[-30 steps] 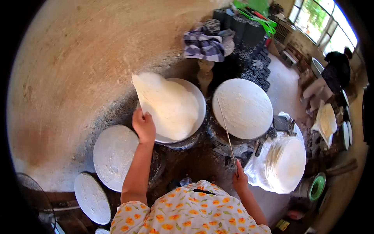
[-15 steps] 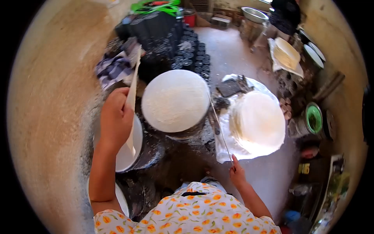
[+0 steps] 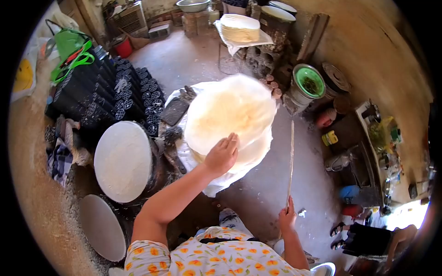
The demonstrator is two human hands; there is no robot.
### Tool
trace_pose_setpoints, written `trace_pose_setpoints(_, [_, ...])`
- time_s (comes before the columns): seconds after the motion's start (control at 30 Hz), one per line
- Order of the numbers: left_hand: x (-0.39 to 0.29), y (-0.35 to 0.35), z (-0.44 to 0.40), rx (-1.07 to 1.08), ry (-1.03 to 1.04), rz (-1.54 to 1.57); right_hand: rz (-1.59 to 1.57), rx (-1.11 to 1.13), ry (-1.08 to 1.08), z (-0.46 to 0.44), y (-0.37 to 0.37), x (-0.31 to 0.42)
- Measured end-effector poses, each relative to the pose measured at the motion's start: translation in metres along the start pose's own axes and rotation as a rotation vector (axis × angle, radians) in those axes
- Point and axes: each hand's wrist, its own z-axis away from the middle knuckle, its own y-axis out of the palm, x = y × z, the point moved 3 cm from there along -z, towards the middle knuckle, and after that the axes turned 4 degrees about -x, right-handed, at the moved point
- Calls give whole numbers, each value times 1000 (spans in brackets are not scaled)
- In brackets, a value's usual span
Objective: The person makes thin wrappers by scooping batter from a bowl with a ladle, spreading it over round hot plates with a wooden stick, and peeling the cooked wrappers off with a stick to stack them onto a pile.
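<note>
Creamy white, the thin round sheet [image 3: 235,108] lies beneath the fingers of my left hand [image 3: 224,154]. Those fingers are pressed close together near the sheet's lower edge; my thumb is hidden, so I cannot tell whether I am pinching it. The sheet is spread over a pale stack [image 3: 256,155], whose lower right part shows past it; motion blurs the sheet's outline. My right hand [image 3: 287,218], well apart from the left, has its fingers curled around a thin stick [image 3: 292,158] that points up and away from me, to the right of the stack.

A crinkled white wrapping [image 3: 215,187] lies under the stack, with a dark block [image 3: 174,112] on its left side. Further left is a round, pale-topped griddle [image 3: 123,161], and nearer me a second round surface [image 3: 102,228], pale grey. Beyond the griddle stand black perforated cylinders [image 3: 94,94], beside a green bag [image 3: 70,43].

Past the wrapping, on the far side, another pale stack [image 3: 240,28] sits on a white sheet of material [image 3: 254,43]. A green basin [image 3: 309,81] is to its right, nearer me. At the lower right, another person [image 3: 370,239] in dark clothing and sandals is partly visible.
</note>
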Motion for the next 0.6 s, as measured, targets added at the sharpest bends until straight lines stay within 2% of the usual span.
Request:
trace_pose_setpoints(0.03, [1,33,11,82,101,-99,-23,-26,50,1,-7,-4])
trace_pose_setpoints(0.07, [3,55,22,83,106,-89,-22,-33,58,4,-12,-2])
trace_pose_setpoints(0.13, [7,89,41,457,26,-115,-98,-44,148,9,-14,3])
trace_pose_setpoints(0.27, [5,89,60,488,-41,-138,-60,3,52,-9,-7,8])
trace_pose_setpoints(0.33, [-3,65,66,427,-146,-99,-43,51,-84,-39,10,11])
trace_pose_setpoints(0.37, [-8,49,71,488,-209,-83,-22,143,-128,-50,20,27])
trace_pose_setpoints(0.4, [-10,48,86,432,-306,-82,-58,185,-190,-59,30,50])
trace_pose_setpoints(0.43, [-13,32,106,328,-283,8,-97,238,-254,-65,43,73])
trace_pose_setpoints(0.47, [-22,19,122,333,-329,-123,-42,308,-387,-73,56,91])
trace_pose_setpoints(0.5, [-31,-4,145,155,-418,-93,2,378,-526,-75,73,111])
trace_pose_setpoints(0.53, [-38,-26,171,202,-551,-110,-38,471,-501,-66,92,140])
trace_pose_setpoints(0.6, [-57,-61,225,210,-774,-170,11,635,-706,-66,139,161])
